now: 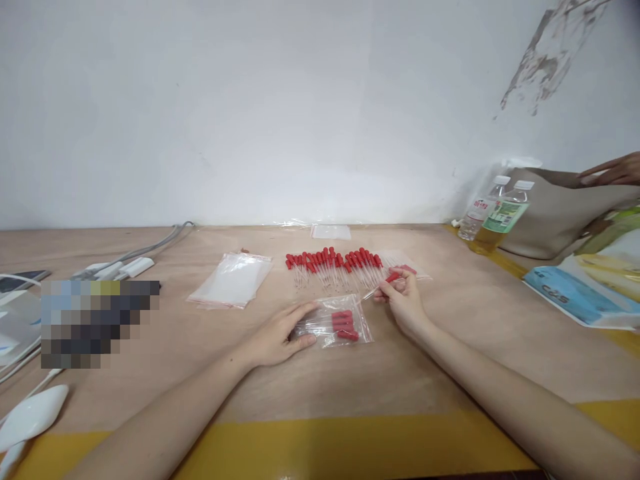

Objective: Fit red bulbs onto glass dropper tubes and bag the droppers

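Note:
My left hand (283,333) rests at the left end of a clear zip bag (327,327), its thumb and fingers apart around that end, steadying the bag on the table. Inside the bag lie several droppers with red bulbs (343,322), the bulbs toward the right. Just right of the bag, my right hand (403,297) pinches a single dropper (391,277) by its red bulb. That dropper's thin clear tip points down and left, near the bag's right edge. Behind the bag, many loose red-bulbed droppers (330,261) lie in a row, tubes toward me.
Left of the droppers is a stack of flat zip bags (233,280). Another filled bag (417,267) lies behind my right hand. Bottles (503,217), a grey bag (545,220) with another person's hand (613,170), and a tissue pack (575,293) are at right; cables and chargers (135,268) at left.

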The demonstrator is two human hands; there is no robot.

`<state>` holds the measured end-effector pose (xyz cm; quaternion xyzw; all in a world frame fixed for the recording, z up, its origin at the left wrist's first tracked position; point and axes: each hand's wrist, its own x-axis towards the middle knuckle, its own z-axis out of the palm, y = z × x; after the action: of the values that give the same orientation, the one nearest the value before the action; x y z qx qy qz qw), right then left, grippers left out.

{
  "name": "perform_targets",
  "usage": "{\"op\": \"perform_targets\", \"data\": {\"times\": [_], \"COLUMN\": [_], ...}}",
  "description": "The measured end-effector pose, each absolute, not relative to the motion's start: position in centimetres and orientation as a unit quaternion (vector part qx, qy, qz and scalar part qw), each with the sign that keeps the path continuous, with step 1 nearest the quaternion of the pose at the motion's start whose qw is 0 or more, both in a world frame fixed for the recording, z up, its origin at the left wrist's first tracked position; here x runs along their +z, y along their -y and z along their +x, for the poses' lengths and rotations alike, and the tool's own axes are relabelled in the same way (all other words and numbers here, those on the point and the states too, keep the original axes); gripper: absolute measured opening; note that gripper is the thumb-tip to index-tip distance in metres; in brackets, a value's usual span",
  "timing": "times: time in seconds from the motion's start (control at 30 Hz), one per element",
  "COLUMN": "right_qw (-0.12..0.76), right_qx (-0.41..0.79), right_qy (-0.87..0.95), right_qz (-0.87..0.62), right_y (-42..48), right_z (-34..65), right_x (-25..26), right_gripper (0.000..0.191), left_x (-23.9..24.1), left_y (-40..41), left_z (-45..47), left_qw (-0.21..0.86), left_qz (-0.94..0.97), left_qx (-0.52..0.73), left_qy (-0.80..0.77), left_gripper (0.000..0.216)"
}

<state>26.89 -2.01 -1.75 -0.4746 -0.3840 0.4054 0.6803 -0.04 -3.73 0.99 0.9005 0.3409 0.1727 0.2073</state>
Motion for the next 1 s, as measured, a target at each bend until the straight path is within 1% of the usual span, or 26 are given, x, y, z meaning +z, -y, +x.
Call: {"op": "perform_targets", "data": {"times": [0.1,0.2,0.27,0.43,0.53,0.6,0.73,0.9,1.0], "right_qw": [0.661,0.624,0.589,0.489,0.427,0.404,0.411,0.465,0.458], "right_qx": [0.48,0.527,0.535,0.508,0.529,0.533,0.506,0.415,0.432], "right_qy": [0.345,0.359,0.4,0.52,0.536,0.534,0.52,0.528,0.504], "right_qz": [-0.461,-0.451,-0.456,-0.482,-0.501,-0.517,-0.552,-0.576,-0.591], "right_y": [2.5,3.2,3.6,4.1,3.8,3.5,2.9,2.6,2.5], "right_z": [25.8,25.2,25.1,24.9,24.8,24.8,24.4,23.5,23.7], "right_x": [-1.9,-1.8,-1.7,-1.3,-1.1,-1.0,-0.8,-1.1,-1.1], "right_gripper": [0.042,0.035,0.034,0.032,0.03,0.027,0.024,0.027,0.029], "left_x": [1.1,1.1,1.1,1.1,1.1,1.1,1.0,0.8,0.8], "left_y": [3.8,3.8,3.8,3.8,3.8,3.8,3.8,3.7,3.7], "left_z": [0.0,0.0,0.0,0.0,0.1,0.1,0.0,0.0,0.0], "left_qw": [0.21,0.211,0.212,0.209,0.204,0.201,0.198,0.193,0.19], "left_qz": [0.898,0.898,0.898,0.902,0.903,0.903,0.904,0.907,0.911], "left_qx": [0.169,0.172,0.174,0.176,0.177,0.177,0.173,0.18,0.182], "left_qy": [-0.348,-0.345,-0.343,-0.333,-0.335,-0.336,-0.336,-0.329,-0.318], "left_gripper": [0.056,0.057,0.056,0.055,0.055,0.055,0.055,0.054,0.053]}}
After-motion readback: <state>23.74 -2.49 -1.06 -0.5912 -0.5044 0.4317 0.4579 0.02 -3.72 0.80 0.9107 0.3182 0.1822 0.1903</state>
